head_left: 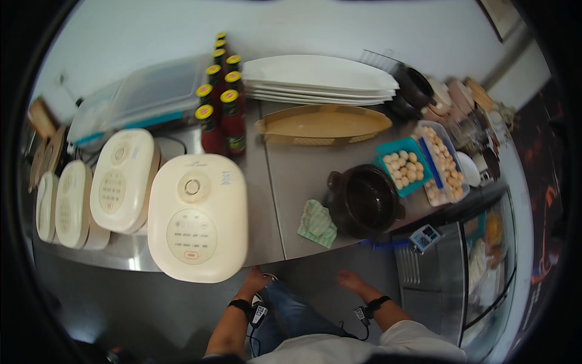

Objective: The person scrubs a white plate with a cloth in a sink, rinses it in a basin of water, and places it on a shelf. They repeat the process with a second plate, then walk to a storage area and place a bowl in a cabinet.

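Note:
My left hand (255, 279) is just below the front edge of the steel counter, close to the lower right corner of a cream rice cooker (227, 255). Its fingers are small and partly hidden, and I cannot make out whether they grip anything. My right hand (350, 281) hangs in front of the counter with its fingers loosely stretched out and nothing in it. Nearest to it on the counter are a dark brown clay pot (361, 221) without a lid and a crumpled green-and-white cloth (317, 224). Both wrists wear black straps with small devices.
More rice cookers (121, 182) line the left. Red sauce bottles (213, 130) with yellow caps, stacked white platters (318, 73) and a tan boat-shaped tray (327, 124) stand behind. At right are a teal egg basket (388, 148), an egg box (464, 188) and a glass-fronted case (491, 261).

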Motion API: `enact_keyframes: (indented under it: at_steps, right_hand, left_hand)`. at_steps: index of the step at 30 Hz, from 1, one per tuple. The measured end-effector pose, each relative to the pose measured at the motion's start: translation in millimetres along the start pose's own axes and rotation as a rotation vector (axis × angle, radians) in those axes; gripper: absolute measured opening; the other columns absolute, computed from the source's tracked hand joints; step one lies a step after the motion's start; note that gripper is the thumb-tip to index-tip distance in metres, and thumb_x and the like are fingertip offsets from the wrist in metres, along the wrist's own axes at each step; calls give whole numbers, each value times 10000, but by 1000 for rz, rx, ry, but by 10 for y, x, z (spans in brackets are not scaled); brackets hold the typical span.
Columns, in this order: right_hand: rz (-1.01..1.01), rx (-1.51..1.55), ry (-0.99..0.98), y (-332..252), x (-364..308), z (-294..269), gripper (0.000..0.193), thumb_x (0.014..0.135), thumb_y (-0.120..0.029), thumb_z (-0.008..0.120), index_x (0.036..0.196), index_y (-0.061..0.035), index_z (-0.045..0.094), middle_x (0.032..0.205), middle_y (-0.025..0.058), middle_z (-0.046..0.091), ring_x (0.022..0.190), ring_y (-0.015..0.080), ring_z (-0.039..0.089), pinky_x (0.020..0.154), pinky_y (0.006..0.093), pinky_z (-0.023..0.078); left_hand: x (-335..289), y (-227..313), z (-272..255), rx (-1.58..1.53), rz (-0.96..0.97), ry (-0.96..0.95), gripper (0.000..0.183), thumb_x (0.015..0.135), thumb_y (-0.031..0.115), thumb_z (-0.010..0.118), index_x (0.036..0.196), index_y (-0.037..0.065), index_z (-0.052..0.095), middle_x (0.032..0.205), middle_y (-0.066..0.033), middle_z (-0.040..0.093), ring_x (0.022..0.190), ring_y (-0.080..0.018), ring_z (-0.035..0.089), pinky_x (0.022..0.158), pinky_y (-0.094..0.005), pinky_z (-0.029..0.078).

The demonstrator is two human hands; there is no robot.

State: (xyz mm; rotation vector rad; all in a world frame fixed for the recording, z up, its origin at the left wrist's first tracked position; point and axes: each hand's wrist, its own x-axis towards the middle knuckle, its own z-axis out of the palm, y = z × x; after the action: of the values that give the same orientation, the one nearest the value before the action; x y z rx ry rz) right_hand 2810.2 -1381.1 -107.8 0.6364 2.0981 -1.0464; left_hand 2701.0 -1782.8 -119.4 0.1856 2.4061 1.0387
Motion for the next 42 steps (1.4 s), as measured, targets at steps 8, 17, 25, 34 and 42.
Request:
enact_keyframes:
  at_steps: [8,17,25,34,42]
  right_hand:
    - [-102,414,418,-287,-1124,-452,498,904,-234,591,1305,32,463,1167,160,608,1003,229,609,854,325,478]
    - [-287,596,613,-595,-1275,-1052,458,906,-211,590,1270,43,479,1079,130,629,937,182,605,799,286,479]
    - [-208,958,228,-905,-635,-1526,294,921,-249,553,1117,-30,567,909,45,607,802,149,592,692,292,492]
    - [68,1130,-287,-859,-179,-2043,427,983,-281,320,1263,17,443,1223,211,546,1078,354,564,964,438,442]
    - [137,1526,-660,-946,-53,-2080,711,905,-642,260,1325,-98,439,1278,179,532,1151,365,513,996,493,390]
  left_hand:
    - [-407,509,-113,115,41,-445,684,742,312,679,1317,6,468,1251,-250,541,1100,-374,567,914,-403,472]
    - [-652,1718,-577,-374,115,-343,694,768,232,711,1354,14,410,1254,-222,542,1085,-338,581,936,-408,462]
    - [-81,3594,-440,443,771,101,831,662,253,771,1370,58,384,1404,-195,364,1320,-387,304,1074,-532,262]
    - [640,4193,158,774,644,130,301,607,269,759,783,92,591,780,-69,614,831,-263,597,922,-454,379]
    - [699,4490,-64,703,680,56,296,630,308,762,741,91,594,720,-63,609,746,-250,601,751,-400,402]
